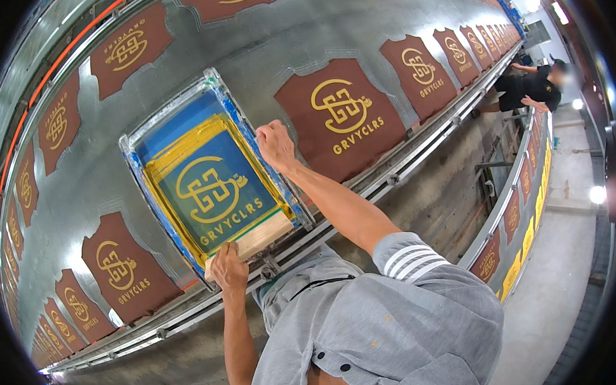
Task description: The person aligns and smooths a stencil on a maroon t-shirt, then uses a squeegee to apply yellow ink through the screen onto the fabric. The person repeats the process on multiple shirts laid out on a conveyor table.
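Observation:
A screen-printing frame (136, 173) lies on the long grey table in front of me. Its blue mesh (215, 145) carries a yellow looped emblem with lettering below, and yellow ink is smeared around the inner border. At the near end rests a squeegee (265, 233) with a pale wooden handle and a green blade edge against the mesh. My left hand (228, 266) is closed around the squeegee's left end. On the frame's right side, near its upper half, my right hand (276, 145) is closed over the edge; the fingertips are partly hidden.
Maroon shirt panels (343, 120) with yellow prints lie in rows along the table (243, 72). A metal rail (415, 163) runs along its near edge. At the far right, a person in black (531, 86) stands by another table holding more printed panels.

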Demonstrator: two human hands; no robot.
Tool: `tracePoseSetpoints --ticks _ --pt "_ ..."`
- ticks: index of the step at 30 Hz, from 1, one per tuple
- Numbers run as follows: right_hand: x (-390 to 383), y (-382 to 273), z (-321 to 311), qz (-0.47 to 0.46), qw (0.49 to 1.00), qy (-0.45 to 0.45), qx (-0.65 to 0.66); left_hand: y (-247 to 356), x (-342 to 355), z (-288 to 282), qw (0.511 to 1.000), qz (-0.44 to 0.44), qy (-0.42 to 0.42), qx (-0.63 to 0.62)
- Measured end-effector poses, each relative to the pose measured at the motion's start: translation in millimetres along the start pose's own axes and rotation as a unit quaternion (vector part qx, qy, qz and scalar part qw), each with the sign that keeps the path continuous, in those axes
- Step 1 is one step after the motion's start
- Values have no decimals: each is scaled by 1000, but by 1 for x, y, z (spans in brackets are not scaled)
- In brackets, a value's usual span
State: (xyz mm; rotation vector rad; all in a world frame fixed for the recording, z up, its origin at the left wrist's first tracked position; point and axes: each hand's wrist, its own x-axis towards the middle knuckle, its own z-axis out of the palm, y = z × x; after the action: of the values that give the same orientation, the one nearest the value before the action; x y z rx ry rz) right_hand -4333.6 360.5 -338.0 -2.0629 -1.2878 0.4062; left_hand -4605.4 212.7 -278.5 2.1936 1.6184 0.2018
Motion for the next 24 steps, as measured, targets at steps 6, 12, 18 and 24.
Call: tracePoseSetpoints --ticks 6,12,18,24 --pt "-11 -86 -53 -282 870 -398 -73 -33 58 -23 999 -28 -21 5" --pt "43 -101 14 -372 808 -354 -288 -64 181 -65 999 -20 -15 42" --pt "102 -107 49 -352 834 -357 -230 -108 243 -84 994 -45 -67 69" --pt "87 -98 41 -345 852 -345 -190 -113 234 -69 999 -4 -10 48"
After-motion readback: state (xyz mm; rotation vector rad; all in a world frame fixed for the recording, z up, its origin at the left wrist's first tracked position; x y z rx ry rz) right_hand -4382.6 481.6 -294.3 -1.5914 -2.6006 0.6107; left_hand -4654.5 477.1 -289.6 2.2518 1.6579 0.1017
